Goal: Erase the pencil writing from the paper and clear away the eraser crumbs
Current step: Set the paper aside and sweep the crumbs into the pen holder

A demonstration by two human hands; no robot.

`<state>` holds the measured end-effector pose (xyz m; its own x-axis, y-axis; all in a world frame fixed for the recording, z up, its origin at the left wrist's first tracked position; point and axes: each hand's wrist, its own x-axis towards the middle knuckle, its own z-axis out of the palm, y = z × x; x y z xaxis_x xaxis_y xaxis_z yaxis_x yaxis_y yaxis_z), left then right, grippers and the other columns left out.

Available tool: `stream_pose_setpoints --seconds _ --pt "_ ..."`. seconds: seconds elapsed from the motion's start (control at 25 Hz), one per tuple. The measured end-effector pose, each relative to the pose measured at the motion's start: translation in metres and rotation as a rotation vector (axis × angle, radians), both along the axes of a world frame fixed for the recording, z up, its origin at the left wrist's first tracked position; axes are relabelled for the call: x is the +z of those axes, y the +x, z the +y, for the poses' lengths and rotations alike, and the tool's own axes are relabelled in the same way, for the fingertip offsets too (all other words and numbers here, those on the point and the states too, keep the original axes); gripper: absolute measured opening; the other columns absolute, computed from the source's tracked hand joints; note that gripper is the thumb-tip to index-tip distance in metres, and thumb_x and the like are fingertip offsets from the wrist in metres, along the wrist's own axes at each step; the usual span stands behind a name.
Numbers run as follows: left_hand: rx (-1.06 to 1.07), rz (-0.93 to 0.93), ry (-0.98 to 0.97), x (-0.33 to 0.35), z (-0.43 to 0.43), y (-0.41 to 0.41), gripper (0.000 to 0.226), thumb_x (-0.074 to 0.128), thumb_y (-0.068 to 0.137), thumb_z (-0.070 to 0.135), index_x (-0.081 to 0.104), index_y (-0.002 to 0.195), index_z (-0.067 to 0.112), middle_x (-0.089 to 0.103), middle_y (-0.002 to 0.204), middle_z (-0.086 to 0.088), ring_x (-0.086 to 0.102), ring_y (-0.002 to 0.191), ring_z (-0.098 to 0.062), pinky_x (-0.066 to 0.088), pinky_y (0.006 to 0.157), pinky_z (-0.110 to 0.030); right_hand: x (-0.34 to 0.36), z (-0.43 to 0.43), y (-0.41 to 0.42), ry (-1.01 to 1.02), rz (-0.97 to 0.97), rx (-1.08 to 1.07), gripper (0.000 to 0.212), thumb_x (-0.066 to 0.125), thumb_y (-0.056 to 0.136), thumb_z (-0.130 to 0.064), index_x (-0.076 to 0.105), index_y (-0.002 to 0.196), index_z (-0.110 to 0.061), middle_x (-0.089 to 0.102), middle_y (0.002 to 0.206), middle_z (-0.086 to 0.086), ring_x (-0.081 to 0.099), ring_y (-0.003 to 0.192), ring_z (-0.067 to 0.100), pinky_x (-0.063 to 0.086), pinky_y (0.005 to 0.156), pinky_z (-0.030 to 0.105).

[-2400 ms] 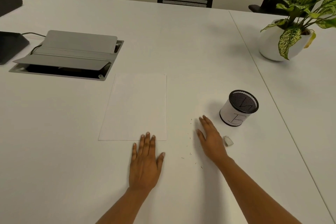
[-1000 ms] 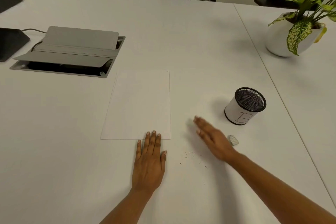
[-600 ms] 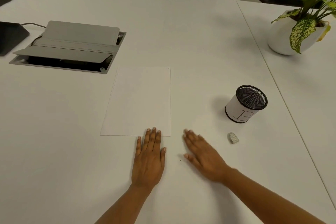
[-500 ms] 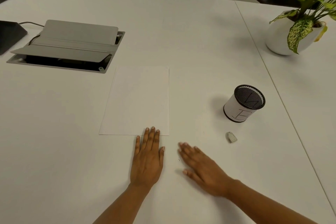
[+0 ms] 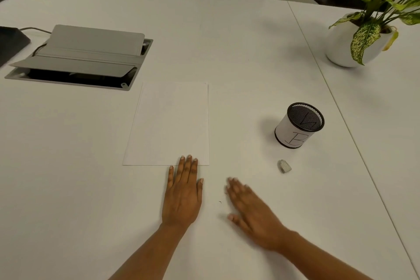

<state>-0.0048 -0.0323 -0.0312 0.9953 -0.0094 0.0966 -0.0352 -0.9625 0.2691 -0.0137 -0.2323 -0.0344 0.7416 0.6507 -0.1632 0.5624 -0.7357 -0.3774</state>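
near mesh cup [image 5: 295,135]: eraser [image 5: 284,166] on tbl [image 5: 227,52].

The paper [image 5: 169,124] lies on the table [image 5: 227,41], with the floor box [image 5: 79,57] far-left of it. The left hand [image 5: 183,195] lies flat at its near edge, fingertips on it. The right hand [image 5: 254,211] is right of the left. The eraser [image 5: 284,166] lies farther right, the cup [image 5: 298,125] just behind it, the plant [image 5: 368,22] far right.

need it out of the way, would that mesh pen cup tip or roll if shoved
The pen cup looks empty and mesh-walled, so probably light: a low push would likely slide it on the smooth table. Shoved near the rim it might tip, and being round it could then roll.
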Motion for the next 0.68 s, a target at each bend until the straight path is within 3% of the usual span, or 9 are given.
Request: stream_pose_setpoints --seconds 0.12,0.2,0.28,0.4,0.52,0.68 --pt "-0.005 0.007 0.003 0.002 0.000 -0.001 0.069 -0.005 0.094 0.040 0.035 0.138 0.006 0.037 0.145 -0.012 0.028 0.136 -0.029 -0.006 0.111 -0.036 0.005 0.004 -0.030 0.143 0.174 0.150 0.056 0.014 0.094 -0.052 -0.010 0.141 -0.031 -0.009 0.153 -0.008 -0.009 0.140 0.002 -0.011 0.112 0.015" --pt "-0.007 0.012 -0.002 0.002 0.000 -0.001 0.070 -0.006 0.094 0.040 0.035 0.138 0.005 0.036 0.145 -0.012 0.029 0.136 -0.029 -0.005 0.111 -0.036 0.014 -0.001 -0.019 0.287 0.239 0.032 0.052 0.026 0.096 -0.043 0.001 0.141 -0.034 0.002 0.153 -0.012 0.000 0.139 -0.003 -0.004 0.113 0.012" --pt "-0.010 0.005 -0.016 0.002 0.000 -0.002 0.070 -0.008 0.093 0.040 0.033 0.139 0.006 0.035 0.146 -0.011 0.027 0.137 -0.029 -0.007 0.111 -0.036 0.019 -0.009 0.004 0.353 0.170 -0.213 0.050 0.031 0.096 -0.034 0.008 0.140 -0.030 0.005 0.151 -0.013 0.004 0.140 -0.002 -0.003 0.112 0.011" --pt "-0.017 -0.013 -0.029 0.003 0.000 -0.003 0.072 -0.008 0.093 0.041 0.033 0.139 0.006 0.034 0.146 -0.011 0.027 0.137 -0.030 -0.009 0.110 -0.035 0.016 -0.014 0.026 0.138 0.037 -0.385 0.054 0.030 0.097 -0.033 0.005 0.143 -0.020 -0.003 0.153 -0.005 -0.005 0.141 0.005 -0.005 0.115 0.020" --pt "-0.009 -0.026 -0.046 0.003 0.001 -0.003 0.063 0.003 0.093 0.040 0.029 0.141 0.007 0.029 0.149 -0.010 0.020 0.139 -0.028 -0.012 0.111 -0.032 0.007 0.003 0.002 -0.032 -0.012 -0.163 0.060 0.016 0.094 -0.047 -0.008 0.141 -0.020 -0.018 0.150 -0.004 -0.015 0.140 0.008 -0.015 0.113 0.022" --pt "-0.006 -0.037 -0.078 -0.005 0.003 -0.004 0.049 0.025 0.099 0.030 0.014 0.144 0.013 0.014 0.154 -0.005 0.003 0.143 -0.022 -0.017 0.111 -0.029 0.006 0.014 -0.043 0.105 0.144 0.081 0.057 0.009 0.091 -0.056 -0.011 0.139 -0.032 -0.013 0.151 -0.012 -0.013 0.139 -0.001 -0.015 0.112 0.016"
